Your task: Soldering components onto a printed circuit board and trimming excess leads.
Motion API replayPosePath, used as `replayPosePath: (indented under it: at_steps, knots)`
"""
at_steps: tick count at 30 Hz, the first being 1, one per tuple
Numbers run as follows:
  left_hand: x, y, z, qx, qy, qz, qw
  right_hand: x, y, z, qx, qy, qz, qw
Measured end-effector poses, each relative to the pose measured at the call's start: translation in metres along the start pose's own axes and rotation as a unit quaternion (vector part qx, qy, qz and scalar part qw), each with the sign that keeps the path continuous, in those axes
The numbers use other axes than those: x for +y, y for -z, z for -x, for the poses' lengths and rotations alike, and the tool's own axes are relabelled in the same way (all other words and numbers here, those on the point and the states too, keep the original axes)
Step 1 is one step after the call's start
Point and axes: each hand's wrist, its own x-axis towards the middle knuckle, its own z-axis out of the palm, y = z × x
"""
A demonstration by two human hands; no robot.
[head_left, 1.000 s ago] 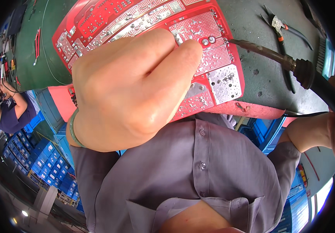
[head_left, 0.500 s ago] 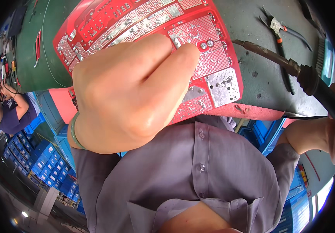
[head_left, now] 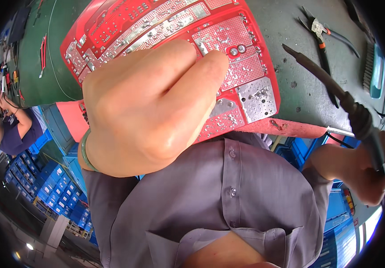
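A large red circuit board point(head_left: 235, 38), dotted with shiny solder and rows of pads, lies in front of me. Over its near middle rests my left hand point(head_left: 152, 105), fingers curled in and pressed together. Whatever is in that pinch is hidden behind the fingers. At the right edge my right hand point(head_left: 371, 178) is closed around the handle of a soldering iron point(head_left: 328, 85). The iron's dark tip points up and left, just off the board's right edge and not touching it.
On the green bench, pliers with orange-and-black handles point(head_left: 321, 47) and a blue brush point(head_left: 374, 71) lie to the right. A red tool point(head_left: 43, 56) and thin wire sit left. Another person point(head_left: 16, 129) works at far left, near blue parts bins point(head_left: 58, 187).
The soldering iron's tip has drawn away from the board toward the right, and my right hand has dropped lower. My left hand and the board stay nearly still.
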Motion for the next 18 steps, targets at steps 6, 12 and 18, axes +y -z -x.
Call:
replayPosePath:
  at_steps: [6,12,18]
  knots:
    - [0.004,0.002,0.0,-0.021,0.014,-0.009,1.0,-0.012,-0.005,0.063,0.164,-0.001,0.044,0.985]
    - [0.009,0.001,-0.001,-0.025,0.014,-0.011,1.0,-0.009,-0.013,0.063,0.171,0.034,0.019,0.985]
    - [0.009,0.004,-0.002,-0.033,0.005,-0.005,0.999,-0.007,-0.018,0.063,0.281,0.069,0.04,0.956]
